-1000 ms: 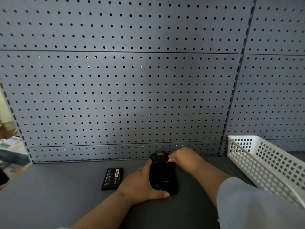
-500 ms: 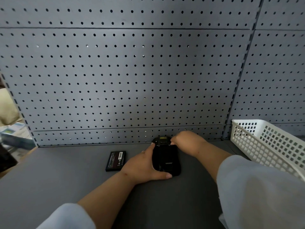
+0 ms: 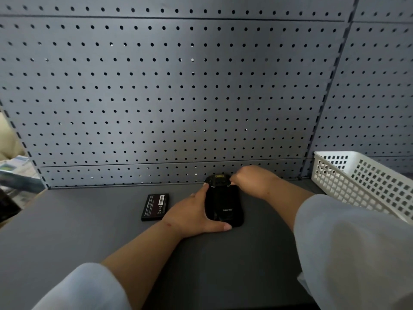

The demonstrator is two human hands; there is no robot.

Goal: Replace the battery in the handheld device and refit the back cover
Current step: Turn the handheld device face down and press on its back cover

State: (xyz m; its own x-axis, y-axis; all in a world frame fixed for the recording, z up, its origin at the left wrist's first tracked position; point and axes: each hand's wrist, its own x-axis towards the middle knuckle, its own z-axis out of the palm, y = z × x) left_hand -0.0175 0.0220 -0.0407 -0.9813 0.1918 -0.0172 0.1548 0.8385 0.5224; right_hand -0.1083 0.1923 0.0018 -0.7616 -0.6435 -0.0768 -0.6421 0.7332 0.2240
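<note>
A black handheld device (image 3: 224, 203) lies back-up on the grey worktop, its back cover in place with a small logo showing. My left hand (image 3: 192, 214) wraps its left side, index finger along the edge and thumb under the near end. My right hand (image 3: 250, 179) grips the device's far right corner beside the yellow-labelled scanner head. A loose black battery (image 3: 155, 206) with a white label lies flat to the left of my left hand, apart from it.
A grey pegboard wall (image 3: 178, 97) rises right behind the device. A white perforated basket (image 3: 357, 182) stands at the right, close to my right forearm. Papers and a dark object (image 3: 13, 175) lie past the worktop's left edge.
The view has tilted down, so the hands and device sit higher in the frame. Both hands keep their hold on the device; the battery has not moved.
</note>
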